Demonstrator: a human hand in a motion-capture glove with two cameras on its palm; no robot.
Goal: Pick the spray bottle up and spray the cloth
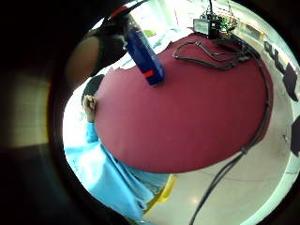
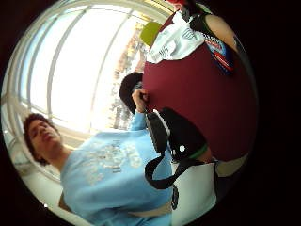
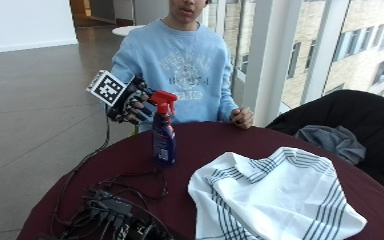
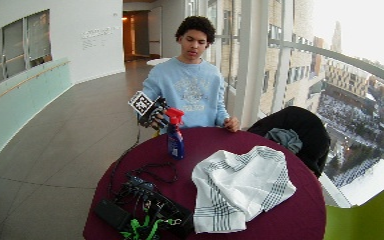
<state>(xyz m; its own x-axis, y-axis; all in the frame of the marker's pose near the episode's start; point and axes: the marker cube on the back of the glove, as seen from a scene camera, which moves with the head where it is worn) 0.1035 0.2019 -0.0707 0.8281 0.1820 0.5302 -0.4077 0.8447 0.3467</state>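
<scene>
Tabletop (image 3: 258, 137), round, covered in a smooth maroon surface, is carrying every item listed below and is sitting directly in front of me. Cloth (image 3: 272, 200), white with thin dark stripes near its edges, is lying crumpled in soft folds toward the window side of the table, well apart from the bottle; I am judging it light and limp, something that will take spray without shifting. Cable bundle (image 3: 112, 212), black, tangled, is lying at the table's near edge with a lead running off the rim. Spray bottle (image 3: 163, 142), blue plastic body with a printed label and a red trigger head (image 3: 163, 98), is hanging just clear of the tabletop, or barely touching it; I cannot tell which from here. I am judging it rigid, smooth and a little slippery, light to moderate depending on fill, which is not showing. The neck below the red head is the sensible place to hold, with one finger left free for the trigger. My gloved right hand (image 3: 131, 106) is wrapping the neck right there, fingers curled round it beside the head, and the bottle's blue body (image 1: 144, 52) is looming close to my palm. My bare left hand (image 3: 242, 118) is resting in a loose fist on the table's far rim, holding nothing.
</scene>
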